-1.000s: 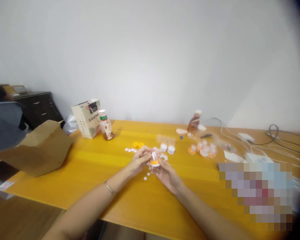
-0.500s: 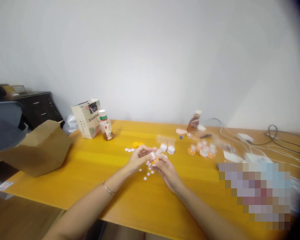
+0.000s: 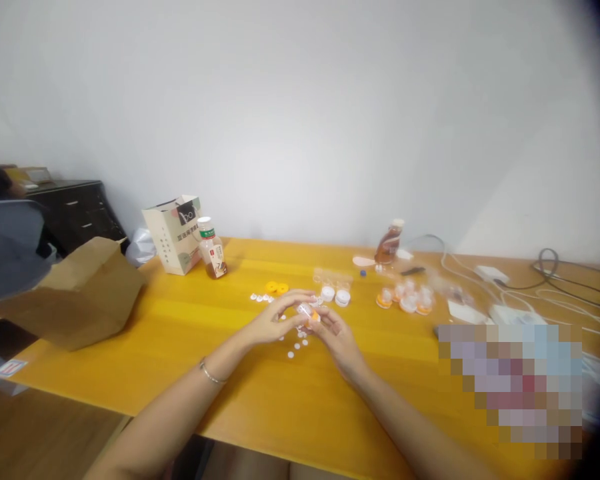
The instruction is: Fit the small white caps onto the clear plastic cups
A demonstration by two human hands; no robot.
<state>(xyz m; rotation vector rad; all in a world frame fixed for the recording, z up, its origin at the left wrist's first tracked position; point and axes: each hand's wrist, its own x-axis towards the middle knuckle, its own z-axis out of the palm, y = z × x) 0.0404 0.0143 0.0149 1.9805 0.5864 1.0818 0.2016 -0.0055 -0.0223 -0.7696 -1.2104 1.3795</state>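
A small clear container with an orange end (image 3: 309, 313) is held between my hands over the middle of the table. My left hand (image 3: 275, 321) closes on its clear end, thumb in front and fingers behind. On the orange side, my right hand (image 3: 336, 338) grips it with bent fingers. Small white discs (image 3: 291, 355) lie scattered below and around my hands. Two orange ring-shaped lids (image 3: 277, 288) rest just beyond my left hand, beside a short row of white pieces (image 3: 259, 298). White round lids (image 3: 343, 298) stand past my right fingers, with clear cups (image 3: 330, 277) behind them.
Several small orange and white-based containers (image 3: 405, 298) cluster to the right. A brown bottle (image 3: 389, 243) stands at the back, a labelled bottle (image 3: 213, 257) and a paper bag (image 3: 173, 240) at the back left. An open cardboard box (image 3: 90, 293) sits left; cables (image 3: 545, 270) run far right.
The small container has tilted further over between my hands. My left thumb has moved lower and its fingers reach further across the top. My right hand stays nearly in place.
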